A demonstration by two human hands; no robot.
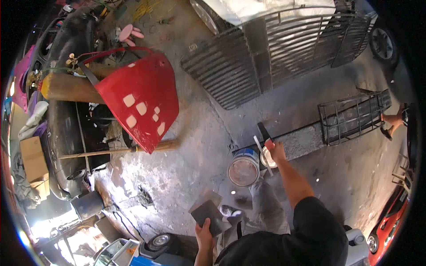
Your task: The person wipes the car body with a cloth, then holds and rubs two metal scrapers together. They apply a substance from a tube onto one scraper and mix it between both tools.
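Observation:
At the lower middle, my left hand [204,236] grips a dark flat sheet [207,217] by its lower edge, fingers closed on it. Further right and forward, my right hand [277,152] is closed around a small red thing [269,144], over an open pale container [266,158]. A light stick [262,150] slants beside that hand. Touching the pale container on its left stands a can with a blue label [243,169], its round top dull pinkish. Up and to the left is a red car door panel [142,93] with several pale patches.
Behind the containers stretches a long dark metal grille [230,66]. A black wire rack [353,117] lies at the right, near another person's leg [393,120]. A yellow-brown cylinder [71,87], a pink stool [127,33] and a cardboard box [33,162] stand on the left.

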